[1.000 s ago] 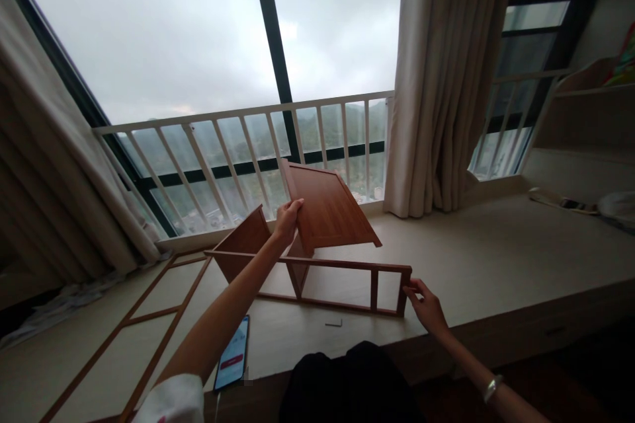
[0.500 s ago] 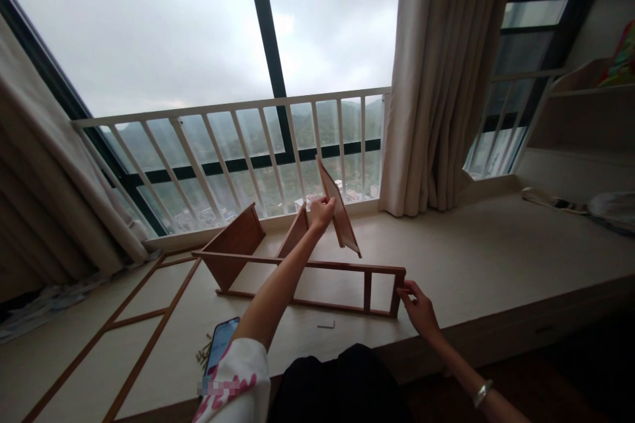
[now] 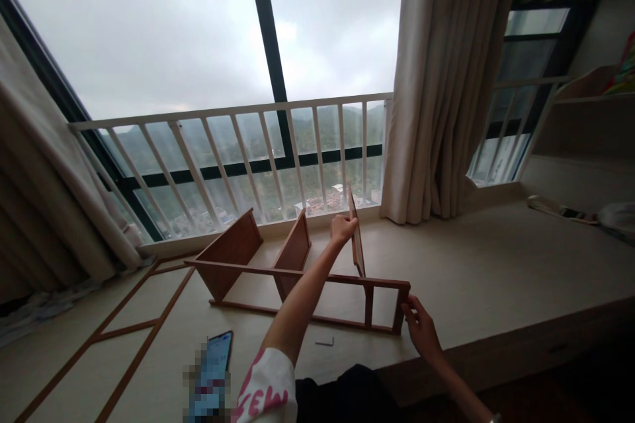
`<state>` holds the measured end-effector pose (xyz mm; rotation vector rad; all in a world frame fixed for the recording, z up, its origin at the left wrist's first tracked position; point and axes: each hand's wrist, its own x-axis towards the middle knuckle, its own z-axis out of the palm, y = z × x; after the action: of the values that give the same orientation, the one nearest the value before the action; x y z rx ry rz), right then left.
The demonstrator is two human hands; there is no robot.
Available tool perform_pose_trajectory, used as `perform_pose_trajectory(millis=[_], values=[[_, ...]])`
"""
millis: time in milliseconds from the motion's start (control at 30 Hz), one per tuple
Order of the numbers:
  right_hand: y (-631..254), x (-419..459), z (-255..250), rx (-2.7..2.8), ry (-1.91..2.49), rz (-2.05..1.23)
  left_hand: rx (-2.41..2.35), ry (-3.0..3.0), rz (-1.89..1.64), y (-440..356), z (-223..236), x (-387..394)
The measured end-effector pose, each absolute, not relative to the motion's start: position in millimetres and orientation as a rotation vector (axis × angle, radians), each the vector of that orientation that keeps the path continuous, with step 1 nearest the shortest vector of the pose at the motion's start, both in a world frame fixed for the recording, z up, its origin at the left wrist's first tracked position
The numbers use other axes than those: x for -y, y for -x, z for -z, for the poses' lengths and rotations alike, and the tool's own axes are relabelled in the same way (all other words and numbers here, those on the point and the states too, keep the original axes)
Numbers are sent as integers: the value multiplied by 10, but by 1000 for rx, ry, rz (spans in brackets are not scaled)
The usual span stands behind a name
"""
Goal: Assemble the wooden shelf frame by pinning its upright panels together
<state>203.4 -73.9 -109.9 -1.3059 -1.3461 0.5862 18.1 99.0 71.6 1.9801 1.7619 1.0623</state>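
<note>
My left hand [image 3: 344, 229] is closed on a brown wooden shelf board [image 3: 358, 246], held upright on edge over the far side of a ladder-like wooden side frame [image 3: 369, 308]. The board's lower end is near the frame's crosspiece; whether they touch I cannot tell. Two other shelf boards, a left one [image 3: 231, 258] and a middle one [image 3: 294, 250], stand up from the same frame. At the frame's right end, my right hand [image 3: 421, 329] pinches the end post between thumb and fingers.
A second wooden frame [image 3: 126, 329] lies flat at the left. In front are an L-shaped hex key [image 3: 325, 342] and a phone [image 3: 217, 360], partly blurred out. White railings [image 3: 238, 106] and the window are behind, with a curtain [image 3: 436, 112] at right. The ledge's front edge is close.
My left hand has moved right and lower with the shelf board, which now stands more upright near the frame's right part. My right hand stays at the frame's end.
</note>
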Motion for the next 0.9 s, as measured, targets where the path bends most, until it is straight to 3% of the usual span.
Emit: perform_pose_trajectory(millis=[433,900], values=[[-2176,384,1177,1403,1267,-663,-1946,-1861,-713,-354,-660,-1040],[-2295,39,1247,1427,1248,-753,-2007,-1793,-675,-349,-513,-1232]])
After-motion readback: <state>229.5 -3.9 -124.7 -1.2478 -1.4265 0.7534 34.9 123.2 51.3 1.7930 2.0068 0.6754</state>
